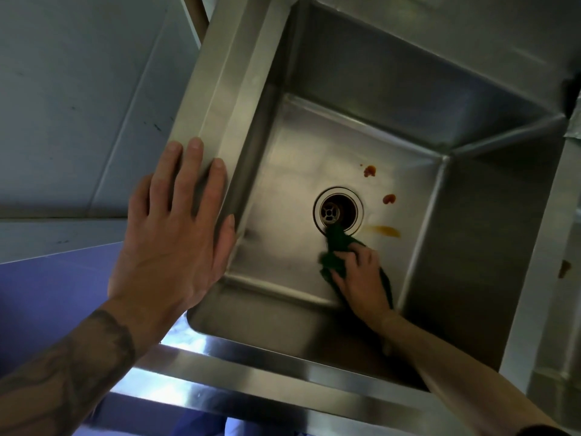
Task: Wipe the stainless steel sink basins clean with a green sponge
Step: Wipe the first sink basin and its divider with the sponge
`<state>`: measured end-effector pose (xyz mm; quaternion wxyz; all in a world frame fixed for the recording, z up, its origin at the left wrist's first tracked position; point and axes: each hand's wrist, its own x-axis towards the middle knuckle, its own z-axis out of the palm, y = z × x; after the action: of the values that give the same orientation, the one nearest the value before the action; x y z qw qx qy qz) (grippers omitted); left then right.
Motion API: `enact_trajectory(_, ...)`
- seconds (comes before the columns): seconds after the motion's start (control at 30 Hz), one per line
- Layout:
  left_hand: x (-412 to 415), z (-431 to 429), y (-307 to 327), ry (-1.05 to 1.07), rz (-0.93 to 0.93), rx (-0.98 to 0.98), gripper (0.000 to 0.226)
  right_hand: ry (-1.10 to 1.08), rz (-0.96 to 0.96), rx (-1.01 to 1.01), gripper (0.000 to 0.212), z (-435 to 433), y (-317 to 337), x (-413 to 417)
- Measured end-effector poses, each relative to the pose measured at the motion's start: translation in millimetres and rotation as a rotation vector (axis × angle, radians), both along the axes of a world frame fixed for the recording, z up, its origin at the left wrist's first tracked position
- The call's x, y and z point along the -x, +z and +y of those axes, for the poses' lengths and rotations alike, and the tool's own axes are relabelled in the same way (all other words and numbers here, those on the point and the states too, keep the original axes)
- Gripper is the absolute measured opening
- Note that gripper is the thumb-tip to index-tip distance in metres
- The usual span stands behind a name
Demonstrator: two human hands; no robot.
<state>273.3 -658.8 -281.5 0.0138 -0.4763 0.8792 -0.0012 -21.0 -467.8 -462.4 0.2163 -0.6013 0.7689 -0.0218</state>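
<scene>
Our right hand [361, 278] grips the sponge [338, 247] beside the drain [339, 210]; our left hand [176, 231] lies flat on the rim [217, 89]. Three stains [389, 199] remain unwiped.

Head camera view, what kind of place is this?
Probably a commercial kitchen or scullery: a deep stainless steel sink basin with a broad steel rim, food-like stains near the drain, and a green sponge.
</scene>
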Motion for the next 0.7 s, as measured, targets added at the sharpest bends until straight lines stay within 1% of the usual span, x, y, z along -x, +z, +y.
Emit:
enact_trajectory(0.03, 0, -1, 0, -0.001, 0.001, 0.005, 0.065, -0.077, 0.025, -0.008, 0.046, 6, 2, 14)
enact_trajectory(0.13, 0, 0, 0, 0.003, 0.004, 0.006, 0.064, -0.439, 0.116, -0.019, 0.041, 12, 5, 26)
enact_trajectory(0.17, 0, 0, 0, 0.004, 0.005, 0.002, 0.064, -0.502, 0.132, -0.005, 0.041, 5, 5, 15)
enact_trajectory(0.2, 0, 0, 0, 0.004, 0.001, 0.001, 0.064, -0.507, 0.109, 0.009, 0.042, -6, 3, -3)
enact_trajectory(0.23, 0, 0, -1, 0.003, -0.006, 0.000, 0.064, -0.443, 0.050, 0.023, 0.044, -14, 2, -23)
enact_trajectory(0.3, -1, 0, -1, 0.004, -0.013, 0.005, 0.065, -0.139, -0.077, 0.053, 0.048, -20, -2, -54)
enact_trajectory(0.37, 0, 0, -1, 0.012, -0.009, 0.008, 0.065, 0.149, -0.121, 0.043, 0.050, -15, -3, -48)
enact_trajectory(0.4, 0, 0, -2, 0.011, -0.007, 0.005, 0.065, 0.222, -0.108, 0.024, 0.051, -8, -1, -32)
enact_trajectory(0.47, -1, 0, -2, 0.006, -0.009, 0.001, 0.065, 0.257, -0.035, -0.003, 0.052, 11, 3, 5)
enact_trajectory(0.53, -1, 0, -2, 0.010, -0.012, -0.001, 0.066, 0.163, 0.049, -0.011, 0.051, 31, 7, 36)
enact_trajectory(0.6, -1, 0, -2, 0.011, -0.010, -0.007, 0.065, 0.103, 0.089, -0.014, 0.049, 36, 5, 34)
enact_trajectory(0.63, 0, 0, -2, 0.005, -0.011, -0.008, 0.065, 0.139, 0.089, 0.011, 0.048, 29, 3, 22)
enact_trajectory(0.7, 0, 0, -2, -0.004, -0.008, 0.000, 0.065, 0.284, 0.021, 0.046, 0.048, 9, -1, -9)
